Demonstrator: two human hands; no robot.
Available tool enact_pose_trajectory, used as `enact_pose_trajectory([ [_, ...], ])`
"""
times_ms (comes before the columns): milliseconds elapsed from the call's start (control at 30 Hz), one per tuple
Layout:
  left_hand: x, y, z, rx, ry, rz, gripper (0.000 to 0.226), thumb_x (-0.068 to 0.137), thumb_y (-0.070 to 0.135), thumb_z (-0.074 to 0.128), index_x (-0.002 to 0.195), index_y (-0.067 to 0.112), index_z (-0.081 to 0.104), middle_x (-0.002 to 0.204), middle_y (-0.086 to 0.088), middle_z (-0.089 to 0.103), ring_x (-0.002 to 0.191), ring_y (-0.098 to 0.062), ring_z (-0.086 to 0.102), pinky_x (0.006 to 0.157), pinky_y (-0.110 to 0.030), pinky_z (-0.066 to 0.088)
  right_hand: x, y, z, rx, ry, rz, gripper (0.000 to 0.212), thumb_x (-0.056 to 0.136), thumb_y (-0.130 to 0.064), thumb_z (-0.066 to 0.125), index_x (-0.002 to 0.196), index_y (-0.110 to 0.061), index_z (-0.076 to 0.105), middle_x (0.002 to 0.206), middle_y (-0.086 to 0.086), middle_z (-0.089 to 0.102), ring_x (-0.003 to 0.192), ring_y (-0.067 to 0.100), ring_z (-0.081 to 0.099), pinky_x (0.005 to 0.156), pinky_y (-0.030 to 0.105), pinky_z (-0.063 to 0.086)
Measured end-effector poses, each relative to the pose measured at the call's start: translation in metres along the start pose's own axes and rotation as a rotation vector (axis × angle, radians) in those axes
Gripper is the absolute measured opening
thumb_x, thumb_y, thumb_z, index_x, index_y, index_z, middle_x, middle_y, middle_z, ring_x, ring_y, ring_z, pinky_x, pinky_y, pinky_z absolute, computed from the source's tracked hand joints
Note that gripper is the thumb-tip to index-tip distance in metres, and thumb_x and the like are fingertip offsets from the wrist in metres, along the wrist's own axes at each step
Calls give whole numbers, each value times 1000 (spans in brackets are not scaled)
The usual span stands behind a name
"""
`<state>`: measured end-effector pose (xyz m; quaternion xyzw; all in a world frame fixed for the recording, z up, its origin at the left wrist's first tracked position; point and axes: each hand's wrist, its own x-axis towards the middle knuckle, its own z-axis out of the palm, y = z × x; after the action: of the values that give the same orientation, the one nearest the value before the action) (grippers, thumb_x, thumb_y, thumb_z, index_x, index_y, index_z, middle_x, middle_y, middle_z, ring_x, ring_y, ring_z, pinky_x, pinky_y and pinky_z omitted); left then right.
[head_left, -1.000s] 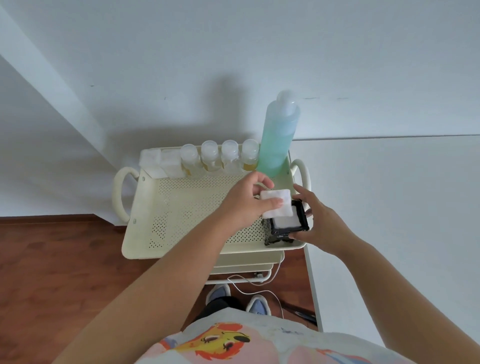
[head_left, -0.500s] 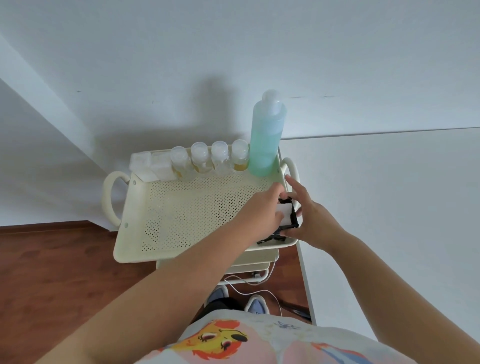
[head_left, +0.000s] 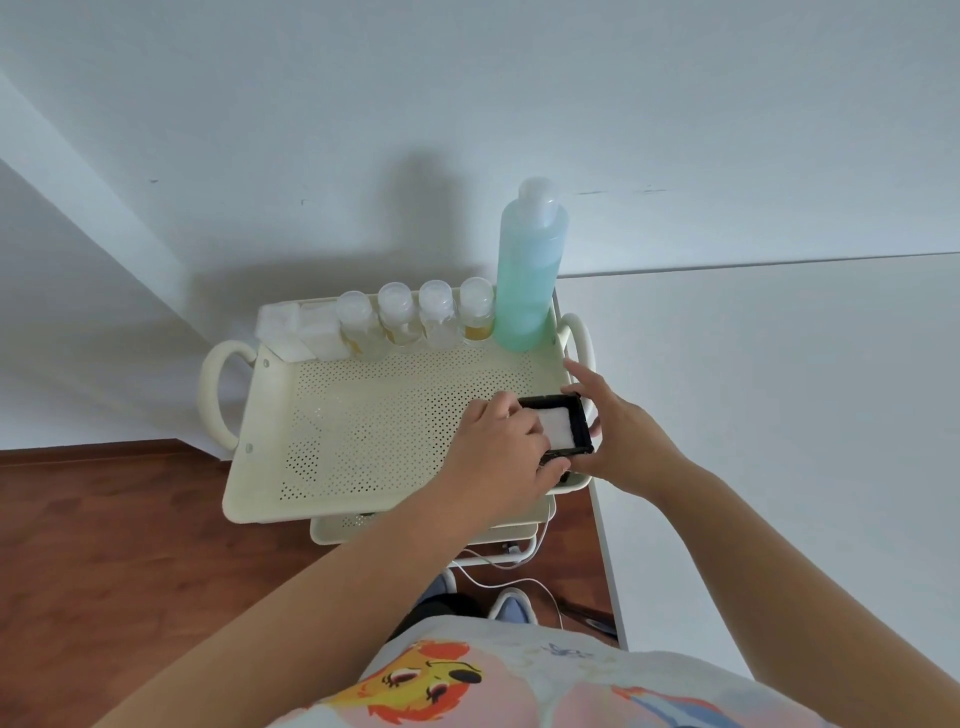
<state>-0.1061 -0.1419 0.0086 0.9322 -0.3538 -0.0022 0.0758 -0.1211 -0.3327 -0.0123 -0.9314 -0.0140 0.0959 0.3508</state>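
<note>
Two hands meet at a small black box (head_left: 583, 415) that sits in the near right corner of a cart's top tray (head_left: 374, 431).

1. Black box: rectangular and shallow, with a dark raised rim. It holds one white pad (head_left: 560, 430), square-cut and soft-looking, which lies flat inside.
2. Left hand (head_left: 501, 452): knuckles up, with fingers curled down over the left part of the box and the pad's left edge. The fingertips are hidden, so whether they grip the pad cannot be told.
3. Right hand (head_left: 623, 436): holds the box from its right side, with the thumb at the far corner and the fingers wrapped round the right rim. The forefinger points away, toward the tray's far edge.
4. Top tray: cream, matte and rectangular, with a perforated floor, a low wall and a looped handle (head_left: 213, 400) at each end. A lower shelf (head_left: 426, 530) of the same make shows beneath it.
5. Along the far wall, from left to right:
   - white blocks (head_left: 296, 327);
   - four small clear bottles (head_left: 397, 322) with translucent caps, some holding yellowish liquid;
   - one tall clear bottle (head_left: 527, 280), nearly full of blue-green liquid.
6. Surroundings: a white table (head_left: 779, 415) stands just beside the cart on the right. A white cable (head_left: 498, 566) trails over the reddish wood floor (head_left: 104, 545). The person's shirt (head_left: 431, 680) bears an orange and yellow cartoon print.
</note>
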Motion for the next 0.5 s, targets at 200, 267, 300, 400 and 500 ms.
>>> enact_pose_trajectory([
  [200, -4, -8, 6, -231, 67, -50, 34, 91, 50, 49, 105, 31, 74, 114, 19, 66, 124, -17, 40, 101, -36, 23, 2, 1, -2, -63, -14, 38, 86, 62, -40, 82, 136, -43, 39, 123, -23, 50, 81, 4, 57, 68, 23, 44],
  [267, -9, -18, 4, -355, 116, -93, 33, 92, 49, 48, 108, 33, 72, 116, 21, 64, 119, -10, 40, 97, -33, 25, 2, -1, -2, -71, -15, 49, 87, 61, -40, 83, 135, -44, 37, 122, -23, 50, 82, 5, 56, 69, 24, 45],
  [300, -12, -26, 5, -393, 139, -120, 34, 92, 49, 46, 110, 33, 71, 116, 21, 64, 117, -8, 41, 97, -32, 26, 2, -1, -2, -75, -13, 50, 87, 61, -39, 82, 135, -45, 36, 123, -23, 50, 84, 5, 56, 70, 25, 45],
  [400, -27, -56, 10, -514, 169, -276, 30, 93, 46, 49, 110, 33, 69, 113, 20, 63, 111, -4, 47, 98, -33, 31, 2, -2, -3, -70, -23, 71, 87, 62, -38, 81, 134, -48, 34, 126, -22, 49, 90, 8, 54, 74, 28, 46],
  [500, -42, -85, 19, -775, 189, -556, 22, 92, 43, 54, 105, 33, 70, 109, 22, 63, 106, 3, 54, 98, -33, 39, 3, -2, -1, -74, -41, 83, 88, 62, -40, 79, 137, -48, 32, 131, -18, 49, 101, 10, 48, 79, 29, 42],
])
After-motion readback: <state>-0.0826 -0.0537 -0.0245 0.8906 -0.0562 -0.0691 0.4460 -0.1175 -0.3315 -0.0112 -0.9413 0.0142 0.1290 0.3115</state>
